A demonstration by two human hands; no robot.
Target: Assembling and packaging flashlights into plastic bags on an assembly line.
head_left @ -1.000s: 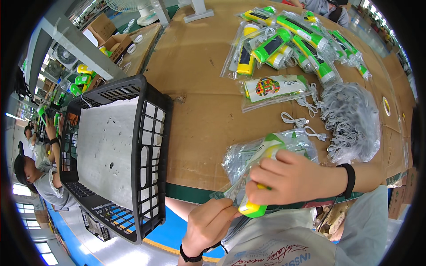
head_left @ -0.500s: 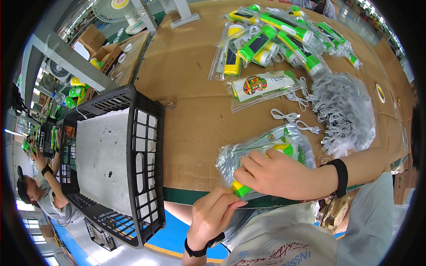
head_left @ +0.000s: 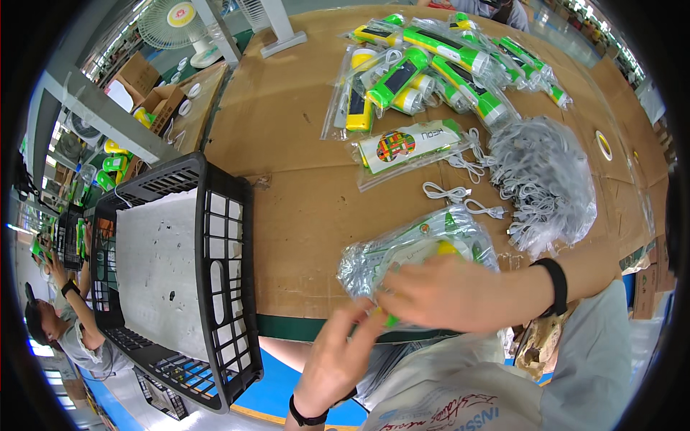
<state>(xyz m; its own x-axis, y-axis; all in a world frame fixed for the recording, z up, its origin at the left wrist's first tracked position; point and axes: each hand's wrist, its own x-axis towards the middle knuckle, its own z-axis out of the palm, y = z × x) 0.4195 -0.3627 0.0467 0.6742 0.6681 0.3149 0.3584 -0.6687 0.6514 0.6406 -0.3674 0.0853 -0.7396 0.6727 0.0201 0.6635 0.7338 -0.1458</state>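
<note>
At the table's near edge, a yellow and green flashlight (head_left: pixel 447 248) lies on a stack of clear plastic bags (head_left: pixel 366 260), mostly hidden under my right hand (head_left: pixel 442 293). That hand is closed over it and slightly blurred. My left hand (head_left: pixel 339 355) meets the right fingertips at the flashlight's near green end, its fingers pinched together. What they pinch is hidden. Beyond the stack lie white charging cables (head_left: pixel 445 192) and a flat bagged packet (head_left: pixel 410 146) with a colourful print. Farther off is a pile of bagged green and yellow flashlights (head_left: pixel 397 77).
A black plastic basket (head_left: pixel 248 287) with a white sheet inside stands at left. A large bundle of bagged cables (head_left: pixel 543 187) sits at right, near a tape roll (head_left: pixel 604 146). Fans (head_left: pixel 172 25) stand at the far left. Another person (head_left: pixel 79 330) works beyond the basket.
Both hands have drawn closer together at the flashlight's near end. The right hand has shifted slightly and covers more of it. The whole view has moved a little, so the table things appear farther left.
</note>
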